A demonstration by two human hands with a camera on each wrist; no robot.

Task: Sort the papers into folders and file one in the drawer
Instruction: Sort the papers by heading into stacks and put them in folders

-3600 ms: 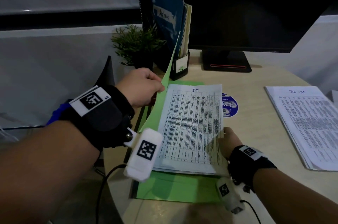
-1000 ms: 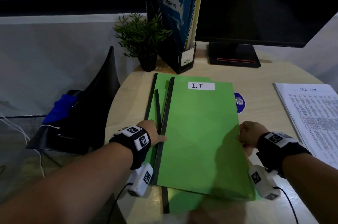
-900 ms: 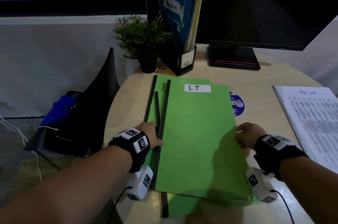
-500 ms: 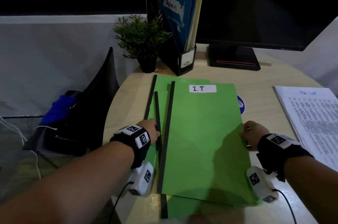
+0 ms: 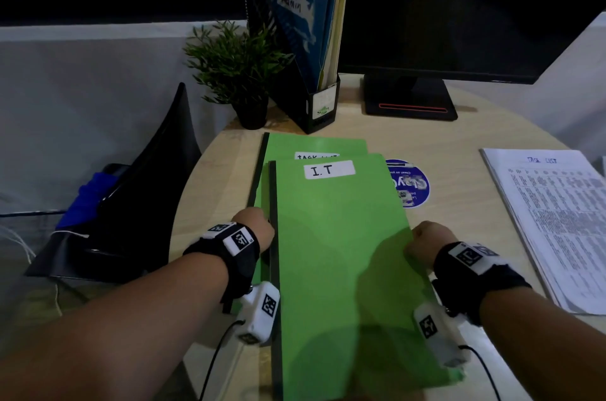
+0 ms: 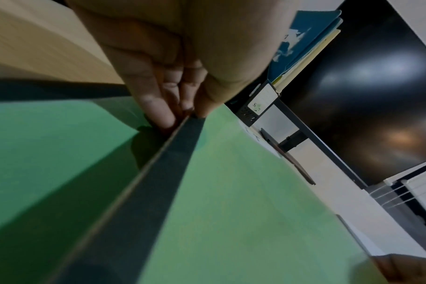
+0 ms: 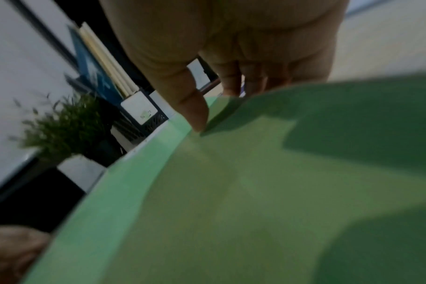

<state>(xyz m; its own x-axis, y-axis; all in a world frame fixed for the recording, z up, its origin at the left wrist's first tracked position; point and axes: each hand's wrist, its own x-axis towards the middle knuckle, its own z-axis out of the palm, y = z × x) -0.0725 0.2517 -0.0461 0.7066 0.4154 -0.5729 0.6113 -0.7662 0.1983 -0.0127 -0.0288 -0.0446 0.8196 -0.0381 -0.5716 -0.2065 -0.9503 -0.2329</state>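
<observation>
Mid-frame, left hand (image 5: 255,227) pinching green I.T folder (image 5: 341,269) at its black spine edge; right hand (image 5: 426,241) gripping the opposite edge, bare table (image 5: 459,204) further right.

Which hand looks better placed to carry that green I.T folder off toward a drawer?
Probably the left hand: it pinches the I.T folder at its stiff black spine. The right hand only holds the loose, bending edge.

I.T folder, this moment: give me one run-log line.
I.T folder: closed, atop second green folder | left hand: pinches its black spine | right hand: grips its right edge | loose papers: unsorted
</observation>
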